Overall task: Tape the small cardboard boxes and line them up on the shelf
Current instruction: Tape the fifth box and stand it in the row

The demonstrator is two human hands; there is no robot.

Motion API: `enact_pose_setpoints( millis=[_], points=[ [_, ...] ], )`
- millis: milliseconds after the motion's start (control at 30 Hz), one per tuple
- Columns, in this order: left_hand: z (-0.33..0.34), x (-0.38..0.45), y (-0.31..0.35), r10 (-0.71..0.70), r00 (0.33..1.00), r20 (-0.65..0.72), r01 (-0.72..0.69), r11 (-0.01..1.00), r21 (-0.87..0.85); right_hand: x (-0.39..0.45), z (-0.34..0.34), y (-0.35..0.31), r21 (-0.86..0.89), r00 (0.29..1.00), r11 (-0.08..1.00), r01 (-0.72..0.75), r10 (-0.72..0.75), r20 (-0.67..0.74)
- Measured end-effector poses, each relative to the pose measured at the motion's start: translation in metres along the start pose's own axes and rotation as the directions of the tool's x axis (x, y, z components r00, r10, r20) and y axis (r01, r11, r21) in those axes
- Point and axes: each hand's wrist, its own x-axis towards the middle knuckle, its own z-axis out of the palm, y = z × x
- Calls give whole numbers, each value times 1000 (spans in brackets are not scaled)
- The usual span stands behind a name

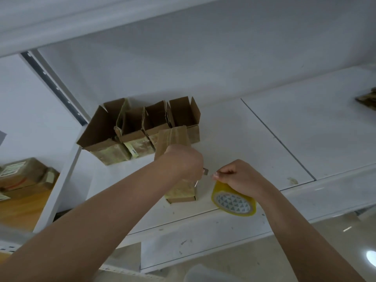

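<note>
A closed small cardboard box (179,192) stands near the front of the white shelf (264,143), with clear tape over its top flap. My left hand (183,162) lies over this box, fingers curled round a small grey tool (205,171) whose tip points right. Just to the right, my right hand (238,178) holds a yellow tape roll (234,203) against the shelf's front edge, its thumb and forefinger pinched together close to the tool's tip. Behind stand several open cardboard boxes (142,127) in a row, flaps up.
A shelf upright (55,88) rises at the left, and an upper shelf board (101,21) hangs overhead. More taped cartons (22,174) lie on a wooden surface beyond the upright. A brown crumpled object (369,99) sits at the shelf's far right.
</note>
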Motion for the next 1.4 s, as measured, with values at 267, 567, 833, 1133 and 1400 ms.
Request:
enact_pose_setpoints(
  millis=[267, 567, 833, 1133, 1400],
  points=[
    [3, -3, -14, -2, 996, -88, -21, 964, -266, -3, 9, 5, 150, 997, 986, -66, 60, 41],
    [35, -3, -14, -276, 894, -354, 64, 859, -507, 5, 16, 3, 119, 991, 985, -124, 116, 73],
    [19, -21, -21, -32, 977, -210, -97, 811, -577, 5, 12, 5, 65, 994, 993, -96, 99, -43],
    [-11, -17, -4, 50, 992, 113, -25, 978, -208, -3, 11, 7, -69, 985, 996, -49, 37, -166],
    [2, -5, 7, -21, 1000, 13, 21, 1000, -10, -5, 16, 6, -38, 981, 999, -38, 30, -193]
  ],
)
